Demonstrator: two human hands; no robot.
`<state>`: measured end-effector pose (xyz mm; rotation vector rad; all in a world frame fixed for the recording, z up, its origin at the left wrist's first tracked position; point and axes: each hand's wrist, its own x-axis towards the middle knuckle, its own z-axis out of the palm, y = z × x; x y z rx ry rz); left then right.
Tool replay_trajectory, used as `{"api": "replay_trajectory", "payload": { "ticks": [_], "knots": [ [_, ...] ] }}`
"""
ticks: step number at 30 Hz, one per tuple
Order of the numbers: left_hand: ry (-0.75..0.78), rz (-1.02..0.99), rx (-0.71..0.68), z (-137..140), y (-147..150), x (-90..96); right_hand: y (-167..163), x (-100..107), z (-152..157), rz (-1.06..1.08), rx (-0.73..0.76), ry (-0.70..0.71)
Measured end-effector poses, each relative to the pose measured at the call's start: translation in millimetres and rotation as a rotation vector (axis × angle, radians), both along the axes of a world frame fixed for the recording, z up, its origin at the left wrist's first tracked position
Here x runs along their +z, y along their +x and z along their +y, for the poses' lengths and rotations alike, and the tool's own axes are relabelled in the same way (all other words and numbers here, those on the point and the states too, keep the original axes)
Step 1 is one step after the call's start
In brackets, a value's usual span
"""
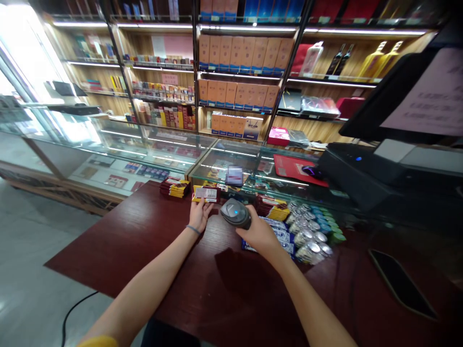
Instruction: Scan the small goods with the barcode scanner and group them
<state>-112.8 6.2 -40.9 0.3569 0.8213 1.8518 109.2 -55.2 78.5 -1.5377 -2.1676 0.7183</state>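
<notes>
My left hand grips a flat yellow and red pack by its near edge, holding it up over the dark red counter. My right hand is closed around a grey handheld barcode scanner, whose head points toward that pack from the right, a short gap away. A stack of similar red and yellow packs lies on the counter to the left of my left hand.
Blue and white packs, small foil-topped jars and more red and yellow packs lie right of the scanner. A dark phone lies far right. A till with screen stands behind. Glass display cases and stocked shelves line the back.
</notes>
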Motion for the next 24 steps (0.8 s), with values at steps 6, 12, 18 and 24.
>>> {"api": "replay_trajectory", "payload": {
  "ticks": [6,12,18,24],
  "knots": [
    [-0.005,-0.025,0.009,-5,3,4.4,0,-4,3,-0.042,-0.008,0.028],
    [-0.006,0.059,-0.026,-11,1,15.0,3,-2,4,0.009,-0.003,0.069],
    [0.036,0.419,0.189,-6,-25,21.3,4,-1,3,0.050,0.006,0.086],
    [0.024,1.006,0.318,-14,-72,34.9,4,-6,5,0.080,0.013,0.118]
  ]
}}
